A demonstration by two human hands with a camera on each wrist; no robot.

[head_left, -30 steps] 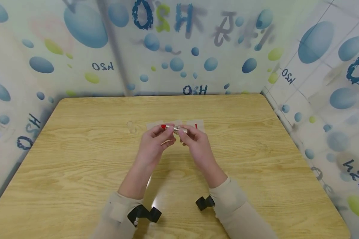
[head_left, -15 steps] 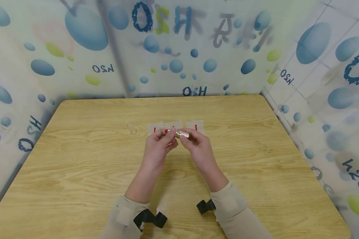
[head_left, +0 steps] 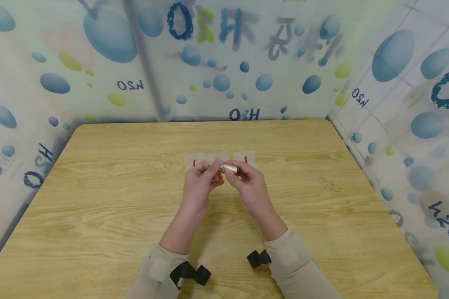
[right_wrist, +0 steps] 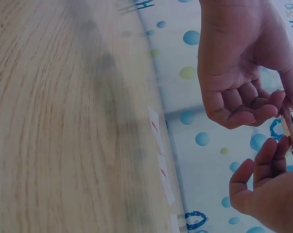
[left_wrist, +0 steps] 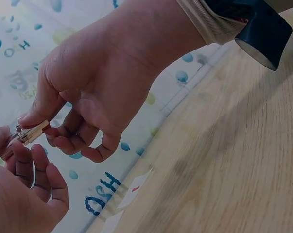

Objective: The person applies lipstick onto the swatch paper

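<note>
A shiny metallic lipstick tube (head_left: 230, 168) is held level between both hands above the table. My left hand (head_left: 198, 187) pinches its left part between thumb and fingers, covering most of that end; only a trace of red shows there. At the right end, my right hand (head_left: 251, 189) grips the tube's base between thumb and fingertips. The left wrist view has the lipstick (left_wrist: 32, 132) between the right hand (left_wrist: 100, 73) above and the left hand (left_wrist: 25, 199) below. At the right edge of the right wrist view, the lipstick is partly hidden by fingers.
White paper pieces lie just beyond the hands; the left paper (head_left: 189, 159) and right paper (head_left: 250, 157) bear red strokes, while the middle paper (head_left: 218, 155) is partly covered. A clear cap-like object (head_left: 166, 161) lies further left on the wooden table (head_left: 108, 216). Patterned walls enclose the table behind and beside.
The lipstick's red tip, plainly sticking out one second ago, has shrunk to barely a trace at the left end. Both hands have shifted slightly toward the body, the left also a little rightward.
</note>
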